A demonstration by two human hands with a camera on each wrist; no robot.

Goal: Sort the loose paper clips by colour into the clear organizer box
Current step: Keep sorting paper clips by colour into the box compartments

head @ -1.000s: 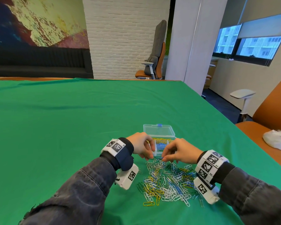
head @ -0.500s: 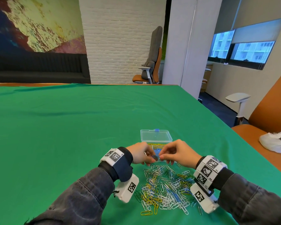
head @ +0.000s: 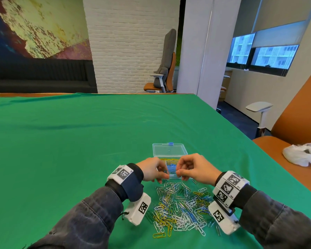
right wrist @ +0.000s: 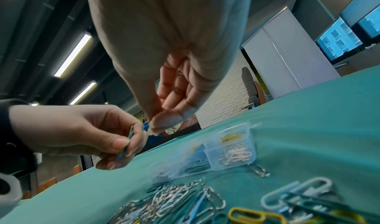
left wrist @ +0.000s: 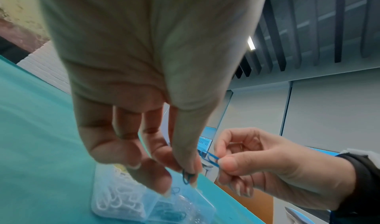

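A pile of loose paper clips (head: 180, 207) in white, silver, yellow, blue and green lies on the green tablecloth (head: 70, 141) between my wrists. Just beyond it stands the clear organizer box (head: 170, 151), lid open, with yellow, blue, white and silver clips in separate compartments (right wrist: 205, 154). Both hands hover over the box's near edge. My left hand (left wrist: 189, 174) pinches a dark blue clip (left wrist: 186, 178) between thumb and forefinger. My right hand (right wrist: 154, 126) pinches a lighter blue clip (left wrist: 211, 159). The two clips are close together; whether they touch is unclear.
The table's right edge (head: 241, 128) runs diagonally, with an orange seat beyond it carrying a white plastic bag (head: 302, 155). An office chair (head: 163, 69) stands past the far edge. Green cloth stretches bare to the left and behind the box.
Both hands lifted from the top of the pile to above the box's near edge and drew slightly apart, each keeping a clip.
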